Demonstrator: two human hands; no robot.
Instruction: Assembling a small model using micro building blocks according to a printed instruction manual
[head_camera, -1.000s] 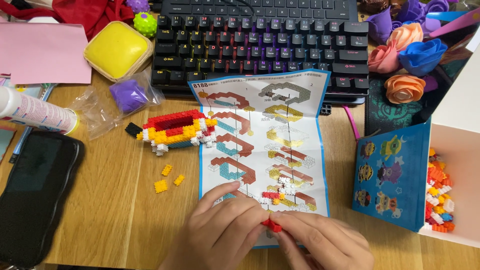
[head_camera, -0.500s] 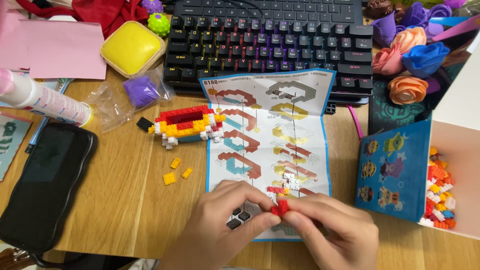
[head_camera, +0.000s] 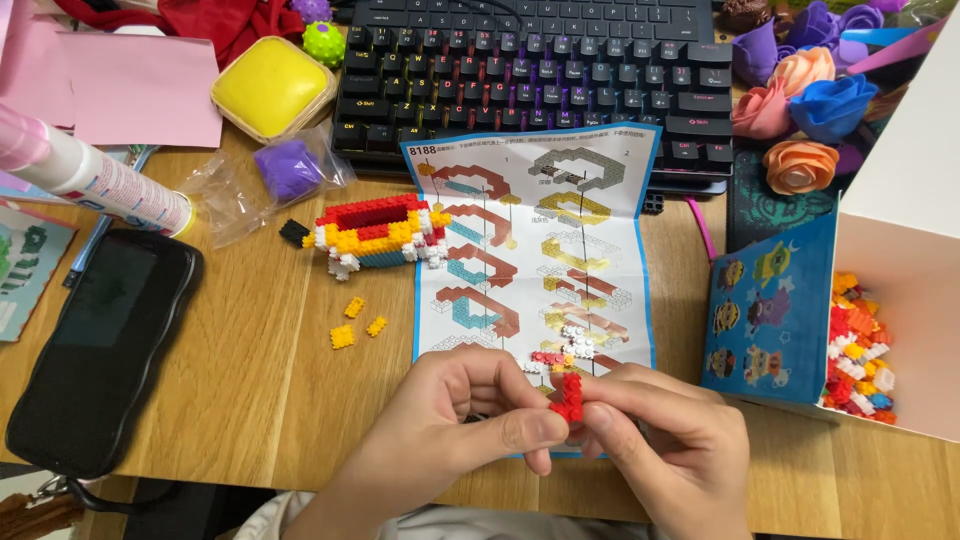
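My left hand (head_camera: 470, 420) and my right hand (head_camera: 670, 440) meet at the near table edge, both pinching a small red brick piece (head_camera: 569, 396) between fingertips. Just beyond them a few loose red, white and yellow bricks (head_camera: 560, 352) lie on the folded instruction sheet (head_camera: 535, 235). A half-built red, yellow and white brick model (head_camera: 375, 232) stands left of the sheet. Three yellow bricks (head_camera: 355, 322) lie on the wood near it.
An open box (head_camera: 800, 320) with several mixed bricks (head_camera: 855, 345) sits at the right. A black keyboard (head_camera: 535, 75) lies behind the sheet. At the left are a black phone case (head_camera: 95, 345), a tube (head_camera: 95, 175), a yellow container (head_camera: 273, 88) and a plastic bag with purple bricks (head_camera: 280, 175).
My hands have lifted the red piece slightly off the sheet and hold it upright between the fingertips. The view has shifted a little; the table objects stay put.
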